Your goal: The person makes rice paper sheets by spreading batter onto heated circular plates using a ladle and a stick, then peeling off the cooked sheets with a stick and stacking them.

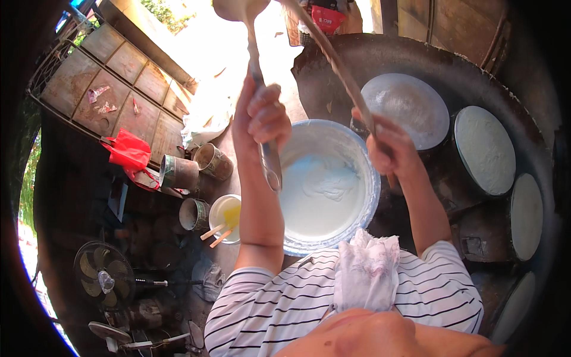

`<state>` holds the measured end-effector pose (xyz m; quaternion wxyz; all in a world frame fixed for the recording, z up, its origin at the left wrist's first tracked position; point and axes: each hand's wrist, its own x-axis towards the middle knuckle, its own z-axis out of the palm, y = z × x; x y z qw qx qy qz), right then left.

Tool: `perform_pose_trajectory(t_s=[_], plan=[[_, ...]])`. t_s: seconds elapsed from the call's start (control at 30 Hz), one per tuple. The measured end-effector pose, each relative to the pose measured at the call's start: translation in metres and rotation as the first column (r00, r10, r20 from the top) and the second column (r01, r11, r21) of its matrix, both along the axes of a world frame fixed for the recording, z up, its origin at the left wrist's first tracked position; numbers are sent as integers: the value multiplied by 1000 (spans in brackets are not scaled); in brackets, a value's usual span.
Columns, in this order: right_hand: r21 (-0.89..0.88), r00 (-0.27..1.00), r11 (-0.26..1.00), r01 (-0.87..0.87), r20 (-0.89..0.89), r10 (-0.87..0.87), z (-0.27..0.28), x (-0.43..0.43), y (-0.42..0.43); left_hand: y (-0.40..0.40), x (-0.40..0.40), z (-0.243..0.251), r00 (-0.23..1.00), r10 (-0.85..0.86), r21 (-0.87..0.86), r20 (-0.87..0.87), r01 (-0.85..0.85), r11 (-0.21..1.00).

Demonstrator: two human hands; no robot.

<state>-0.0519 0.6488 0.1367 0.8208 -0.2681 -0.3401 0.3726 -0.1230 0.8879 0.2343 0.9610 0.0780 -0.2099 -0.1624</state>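
My left hand (270, 116) grips the metal handle of a ladle (243, 9), whose bowl is at the top edge, lifted beyond the tub. Around a long wooden stick (343, 67) my right hand (390, 145) is closed; the far end of the stick leaves the view at the top. Between my forearms stands a large blue-rimmed tub (374, 192) holding white, wet batter (321, 209). To its right, a round pale griddle (405, 111) lies nearest my right hand, with several round pans coated in a pale layer (485, 149) curving beyond it.
A curved dark metal sheet (330, 53) borders the pans. At left are metal buckets (178, 173), a white bucket (218, 209) with two wooden-handled tools, a red bag (129, 151), a tiled rack (107, 96) and a standing fan (103, 274). Further back, another red bag (328, 18) lies by a basket.
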Motion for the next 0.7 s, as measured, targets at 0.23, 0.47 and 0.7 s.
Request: perform_pose_trajectory(t_s=[0.23, 0.47, 0.7], plan=[[-530, 863, 846, 56, -399, -308, -59, -58, -69, 4, 4, -100, 703, -372, -396, -606, 138, 908], [-468, 517, 302, 831, 447, -731, -93, 15, -84, -155, 134, -62, 703, -584, -485, -406, 376, 789], [-804, 383, 167, 570, 80, -920, -170, -39, -207, -202, 198, -135, 541, -640, -274, -546, 606, 746]])
